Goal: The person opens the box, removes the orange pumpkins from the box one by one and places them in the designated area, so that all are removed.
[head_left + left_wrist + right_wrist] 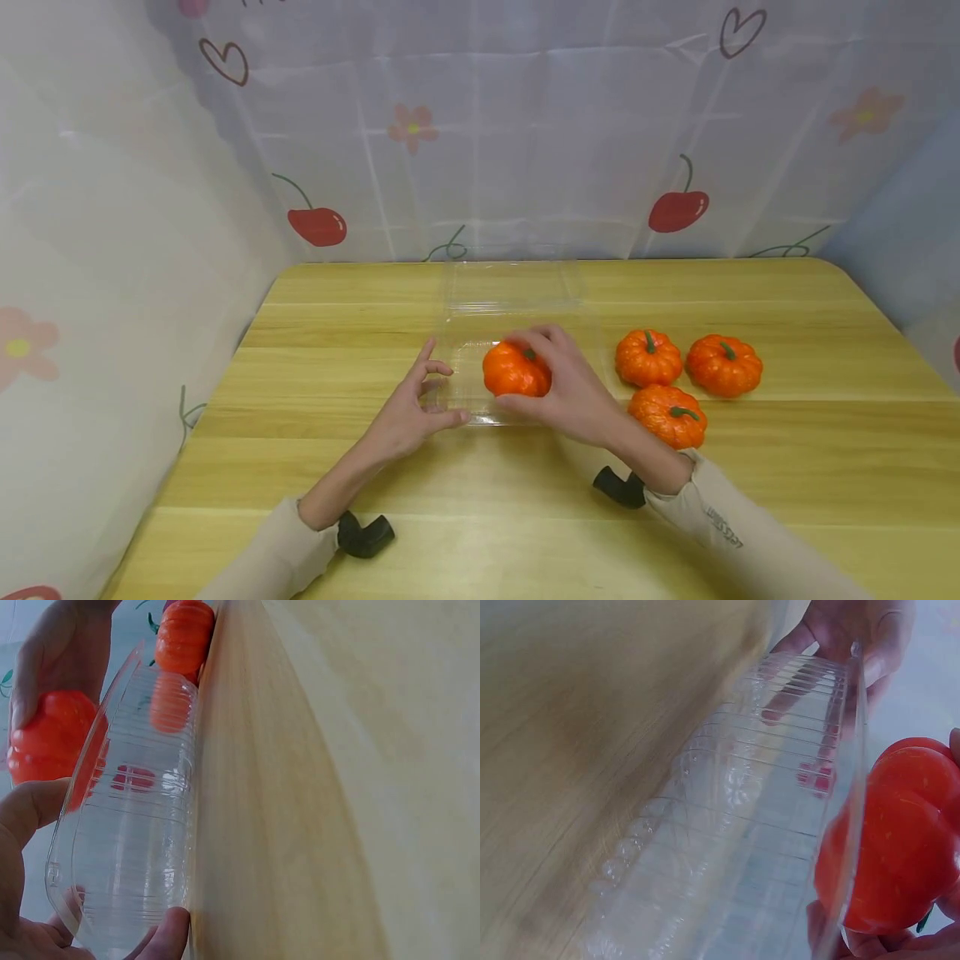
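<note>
My right hand grips a small orange pumpkin between thumb and fingers, over the clear plastic clamshell box. The wrist views show this pumpkin at rim height, partly behind the box's near wall. My left hand is spread around the box's front left corner, its thumb by the front rim. In the left wrist view, a fingertip of it rests low against the box. Right of the box, three more pumpkins sit close together on the table: one, another and a nearer one.
The box's lid lies folded back toward the table's far edge. Beneath everything is a wood-grain table. A patterned curtain hangs behind it. A black curved piece is at the left wrist, with a similar piece at the right.
</note>
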The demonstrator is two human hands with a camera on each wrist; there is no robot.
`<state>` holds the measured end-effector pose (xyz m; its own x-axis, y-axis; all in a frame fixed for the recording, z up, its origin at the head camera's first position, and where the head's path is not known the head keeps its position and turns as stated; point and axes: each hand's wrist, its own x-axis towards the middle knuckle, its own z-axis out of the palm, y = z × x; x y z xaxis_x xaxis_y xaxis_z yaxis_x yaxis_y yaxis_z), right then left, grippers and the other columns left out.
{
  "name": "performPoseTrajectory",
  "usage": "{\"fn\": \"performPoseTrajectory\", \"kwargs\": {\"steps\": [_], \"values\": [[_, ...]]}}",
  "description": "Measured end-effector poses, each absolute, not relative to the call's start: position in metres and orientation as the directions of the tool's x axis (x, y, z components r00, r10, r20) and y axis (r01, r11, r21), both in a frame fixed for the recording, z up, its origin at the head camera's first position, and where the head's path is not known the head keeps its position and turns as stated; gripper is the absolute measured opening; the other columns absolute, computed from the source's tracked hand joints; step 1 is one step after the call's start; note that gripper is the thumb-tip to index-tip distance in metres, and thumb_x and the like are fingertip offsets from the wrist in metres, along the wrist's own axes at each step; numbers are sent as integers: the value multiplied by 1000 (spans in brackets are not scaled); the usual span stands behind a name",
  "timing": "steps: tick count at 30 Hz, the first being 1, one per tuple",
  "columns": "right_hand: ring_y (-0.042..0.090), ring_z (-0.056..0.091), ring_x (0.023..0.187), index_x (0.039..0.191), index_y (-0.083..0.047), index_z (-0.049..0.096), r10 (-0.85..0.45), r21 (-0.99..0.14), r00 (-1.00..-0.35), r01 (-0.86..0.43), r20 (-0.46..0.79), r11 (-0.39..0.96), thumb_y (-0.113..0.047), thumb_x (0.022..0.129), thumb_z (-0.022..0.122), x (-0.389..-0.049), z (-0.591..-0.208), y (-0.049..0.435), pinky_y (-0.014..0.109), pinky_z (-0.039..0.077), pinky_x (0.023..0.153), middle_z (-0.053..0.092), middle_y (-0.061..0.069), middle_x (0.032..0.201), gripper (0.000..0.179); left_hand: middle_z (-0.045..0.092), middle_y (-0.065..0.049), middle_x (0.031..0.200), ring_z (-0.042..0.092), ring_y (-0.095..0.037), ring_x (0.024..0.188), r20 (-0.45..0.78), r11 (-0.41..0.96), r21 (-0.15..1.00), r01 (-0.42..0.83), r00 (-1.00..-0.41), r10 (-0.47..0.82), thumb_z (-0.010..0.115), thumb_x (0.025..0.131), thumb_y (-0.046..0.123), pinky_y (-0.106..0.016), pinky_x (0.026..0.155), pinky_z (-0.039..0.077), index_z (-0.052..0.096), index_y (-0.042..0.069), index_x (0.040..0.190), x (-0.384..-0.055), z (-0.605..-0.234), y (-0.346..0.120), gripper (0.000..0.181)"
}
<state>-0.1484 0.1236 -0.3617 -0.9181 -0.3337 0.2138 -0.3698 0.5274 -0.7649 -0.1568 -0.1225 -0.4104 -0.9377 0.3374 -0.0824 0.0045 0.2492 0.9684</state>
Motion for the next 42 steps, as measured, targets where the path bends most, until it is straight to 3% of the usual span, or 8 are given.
{"fn": "performPoseTrajectory", "kwargs": {"steps": [11, 15, 18, 23, 27, 29, 34, 42], "values": [[22, 49, 109, 133, -21, 58, -358, -714, -901, -417, 244, 563, -36, 76, 86, -124, -358, 145, 44, 49, 86, 46, 1, 126, 66, 38, -6, 147, 33, -37, 140, -89, 255, 967, -1, -940, 331, 84, 79, 14, -38, 84, 55, 15, 20, 158, -155, -412, -123, 105], [21, 51, 109, 133, -21, 58, -348, -735, -908, -399, 233, 549, -30, 77, 86, -116, -359, 153, 45, 49, 88, 46, 1, 127, 63, 15, 5, 162, 32, -36, 141, -85, 277, 961, 11, -939, 333, 83, 80, 15, -38, 88, 53, 40, 8, 142, -154, -412, -124, 76], [21, 51, 110, 132, -20, 59, -333, -746, -914, -387, 232, 542, -29, 77, 86, -109, -359, 159, 47, 48, 90, 47, 1, 127, 62, 2, 11, 164, 30, -36, 141, -87, 282, 959, 12, -938, 335, 83, 81, 16, -38, 88, 53, 47, 6, 131, -154, -412, -124, 63], [21, 50, 111, 131, -21, 59, -318, -745, -918, -382, 237, 547, -29, 78, 86, -100, -355, 171, 48, 49, 88, 46, 0, 129, 61, 0, 10, 164, 33, -37, 140, -102, 260, 966, -10, -933, 344, 82, 81, 15, -35, 80, 54, 46, 6, 132, -154, -412, -125, 63], [20, 50, 110, 132, -23, 58, -303, -723, -921, -382, 245, 576, -30, 79, 86, -91, -350, 186, 46, 52, 84, 45, -3, 129, 60, 22, -5, 159, 46, -38, 130, -119, 223, 974, -39, -925, 360, 81, 82, 13, -33, 72, 52, 24, 16, 154, -154, -412, -123, 93], [19, 48, 111, 132, -24, 59, -286, -703, -923, -382, 257, 600, -30, 78, 86, -87, -349, 194, 44, 51, 84, 45, -4, 129, 61, 23, -6, 158, 47, -39, 130, -118, 225, 974, -35, -923, 365, 81, 82, 13, -34, 74, 53, 22, 16, 155, -154, -412, -122, 94], [20, 45, 114, 133, -25, 58, -270, -708, -930, -364, 247, 605, -25, 77, 87, -79, -344, 210, 32, 51, 84, 43, -4, 131, 63, 5, 4, 164, 32, -37, 140, -95, 269, 963, 3, -932, 350, 82, 82, 15, -38, 84, 55, 42, 7, 138, -156, -412, -123, 70], [11, 44, 111, 134, -29, 57, -205, -720, -957, -290, 206, 630, -22, 77, 87, -65, -343, 232, 20, 50, 81, 43, -8, 130, 64, 3, 7, 164, 29, -36, 141, -95, 285, 959, 8, -934, 344, 82, 82, 17, -40, 87, 54, 44, 8, 136, -157, -411, -124, 66]]}}
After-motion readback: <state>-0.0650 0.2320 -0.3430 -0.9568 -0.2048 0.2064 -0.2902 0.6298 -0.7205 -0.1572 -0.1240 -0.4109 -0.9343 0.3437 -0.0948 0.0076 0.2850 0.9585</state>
